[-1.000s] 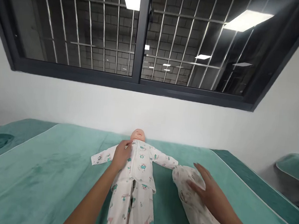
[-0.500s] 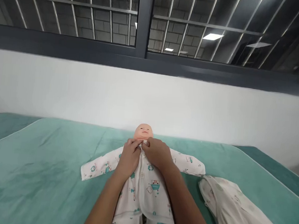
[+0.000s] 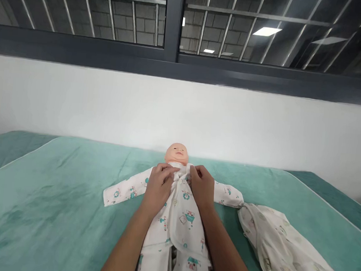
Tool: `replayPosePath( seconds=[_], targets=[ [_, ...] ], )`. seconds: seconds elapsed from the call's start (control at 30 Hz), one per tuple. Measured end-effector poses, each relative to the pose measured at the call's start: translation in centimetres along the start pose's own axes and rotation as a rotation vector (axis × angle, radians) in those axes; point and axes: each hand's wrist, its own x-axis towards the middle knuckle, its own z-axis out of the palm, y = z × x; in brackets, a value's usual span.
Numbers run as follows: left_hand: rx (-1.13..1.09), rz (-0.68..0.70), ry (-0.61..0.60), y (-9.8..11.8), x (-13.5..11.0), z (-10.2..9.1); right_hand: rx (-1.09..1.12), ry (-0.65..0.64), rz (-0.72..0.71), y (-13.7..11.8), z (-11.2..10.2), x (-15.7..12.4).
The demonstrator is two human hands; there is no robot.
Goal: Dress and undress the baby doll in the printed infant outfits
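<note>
A baby doll [image 3: 177, 153] lies on its back on a teal sheet [image 3: 51, 200], dressed in a white printed sleepsuit [image 3: 181, 213] with its sleeves spread out. My left hand [image 3: 158, 186] pinches the left edge of the sleepsuit's front near the collar. On the other side of the opening, my right hand [image 3: 201, 187] grips the right edge at the same height. Both hands rest on the doll's chest, a few centimetres apart, fingers curled on the cloth.
A second white printed garment [image 3: 284, 254] lies crumpled on the sheet to the right of the doll. A white wall [image 3: 182, 110] rises right behind the bed, with a dark barred window [image 3: 174, 21] above it.
My right hand left the crumpled garment and came to the doll's collar beside my left hand. Since then both hands have drawn slightly apart along the front opening.
</note>
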Motion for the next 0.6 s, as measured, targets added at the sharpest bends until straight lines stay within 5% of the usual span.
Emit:
replayPosePath(
  seconds=[0.2,0.4,0.6],
  targets=[
    [0.006,0.009,-0.013,-0.4,-2.7,-0.3,0.007,0.065,-0.079,-0.7,-2.0,-3.7],
    [-0.053,0.001,-0.052,-1.3,-3.3,-0.4,-0.300,-0.273,-0.261,-3.1,-1.7,-3.8],
    [-0.029,-0.019,-0.054,-1.1,-2.9,-0.2,-0.365,-0.356,-0.218,-3.4,-2.4,-3.4]
  ],
)
